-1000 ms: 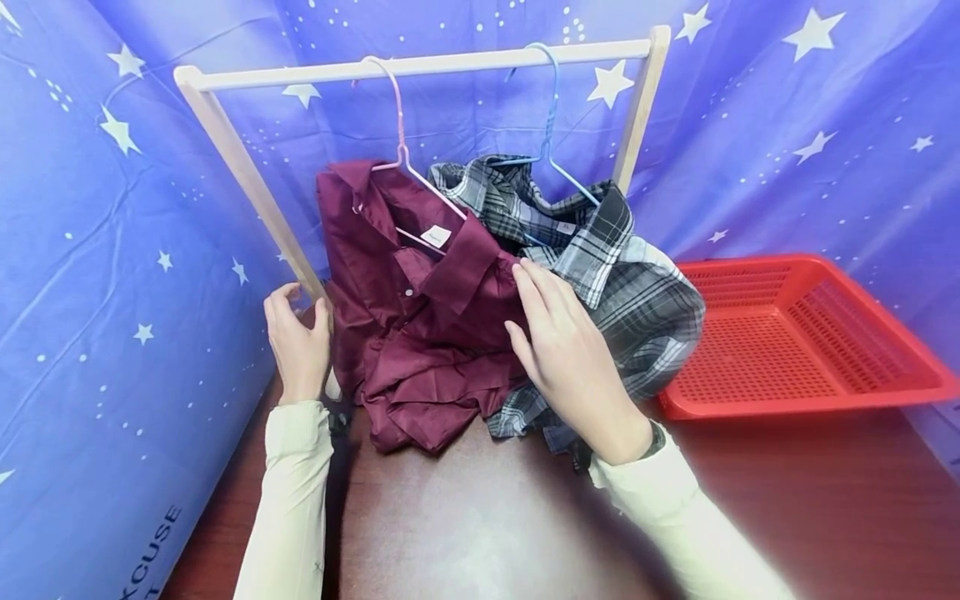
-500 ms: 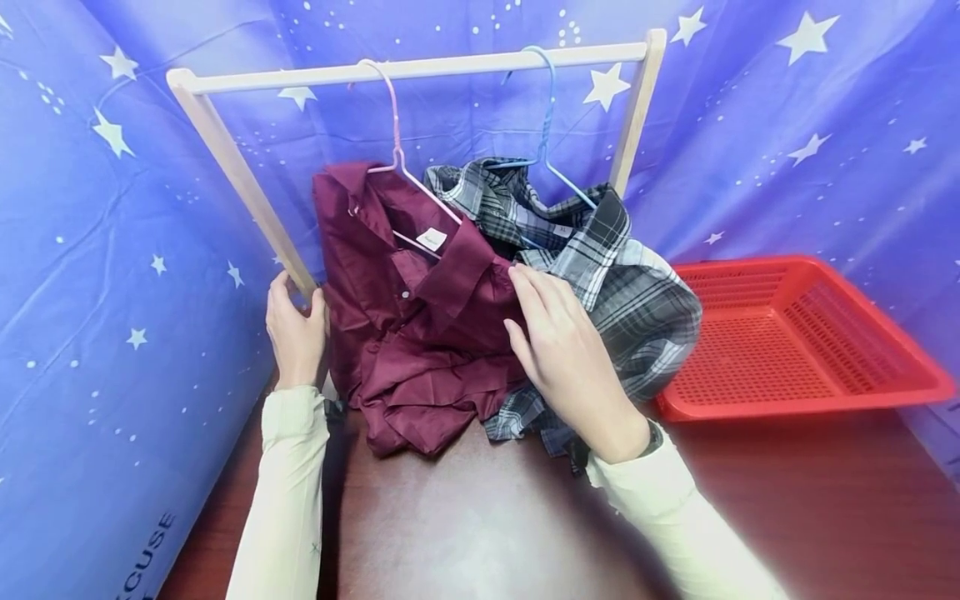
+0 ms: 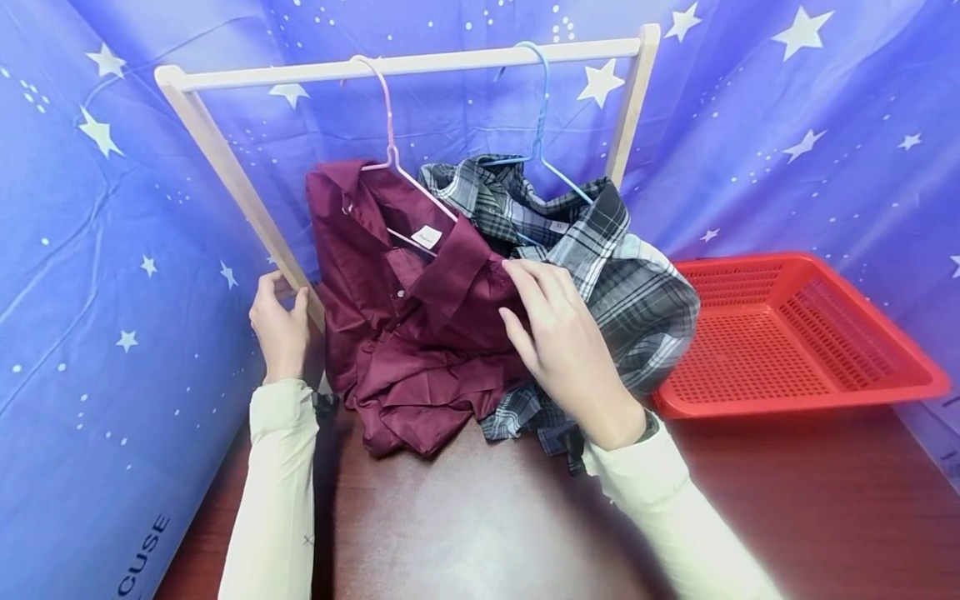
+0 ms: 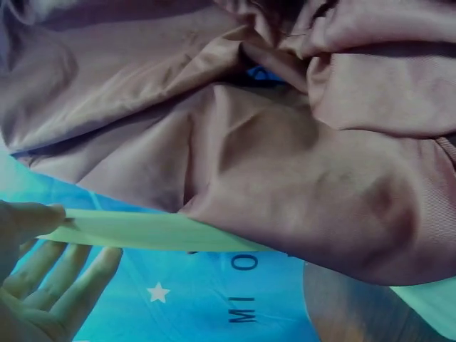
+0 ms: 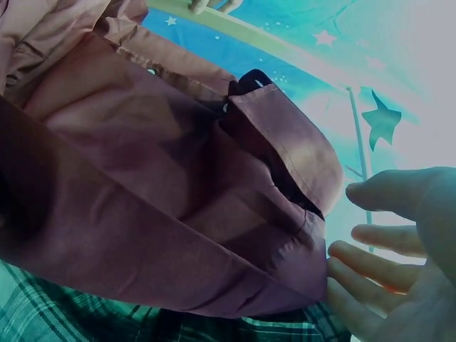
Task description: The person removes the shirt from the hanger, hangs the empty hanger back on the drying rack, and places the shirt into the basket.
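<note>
A person's two hands are at a small wooden clothes rack (image 3: 450, 62). The left hand (image 3: 281, 329) holds the rack's left post (image 3: 231, 185) low down, thumb on one side and fingers on the other, as the left wrist view also shows. The right hand (image 3: 566, 346) is held wide — fingers nearly straight, thumb well apart from them — with its fingertips at the right shoulder of a maroon shirt (image 3: 420, 333); it grips nothing.

The maroon shirt hangs at the left of the rack on a pink hanger (image 3: 389, 125), which is hooked over the top bar and slants down toward the near right. Its collar stands open around a white label (image 3: 427, 237), a pale button shows below, and the lower part gathers in folds low over the surface (image 3: 480, 525). A black, grey and white plaid shirt (image 3: 652, 300) hangs to the right on a blue hanger (image 3: 541, 117), partly hidden by the maroon shirt and the right hand.

A red basket (image 3: 810, 402) with meshed walls sits on the dark reddish surface, right of the plaid shirt — whether the two touch cannot be told. A blue curtain (image 3: 97, 250) with white stars stands at the far side and along the left and right. Both forearms wear pale sleeves (image 3: 277, 483).
</note>
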`<action>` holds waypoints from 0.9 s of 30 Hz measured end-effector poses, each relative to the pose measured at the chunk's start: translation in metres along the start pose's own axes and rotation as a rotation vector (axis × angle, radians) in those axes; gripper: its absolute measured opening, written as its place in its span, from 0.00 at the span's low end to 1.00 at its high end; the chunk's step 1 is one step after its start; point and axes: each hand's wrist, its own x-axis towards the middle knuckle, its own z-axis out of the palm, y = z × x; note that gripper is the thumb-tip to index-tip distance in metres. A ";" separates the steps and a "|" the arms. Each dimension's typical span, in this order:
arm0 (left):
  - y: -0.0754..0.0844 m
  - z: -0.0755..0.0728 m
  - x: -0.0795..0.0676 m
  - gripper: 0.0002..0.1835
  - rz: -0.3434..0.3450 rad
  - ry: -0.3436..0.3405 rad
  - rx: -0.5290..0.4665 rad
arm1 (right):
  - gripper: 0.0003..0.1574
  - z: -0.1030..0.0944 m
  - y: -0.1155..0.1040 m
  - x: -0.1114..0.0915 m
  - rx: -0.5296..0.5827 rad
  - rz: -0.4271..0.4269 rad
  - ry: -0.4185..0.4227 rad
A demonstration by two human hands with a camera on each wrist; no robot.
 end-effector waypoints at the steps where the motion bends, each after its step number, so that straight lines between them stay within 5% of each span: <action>1: 0.000 0.000 0.000 0.17 -0.002 -0.002 0.001 | 0.30 0.000 0.001 0.001 0.006 0.003 0.002; 27: -0.001 0.000 0.005 0.15 -0.008 -0.043 0.072 | 0.28 0.026 0.018 0.026 0.156 0.203 -0.056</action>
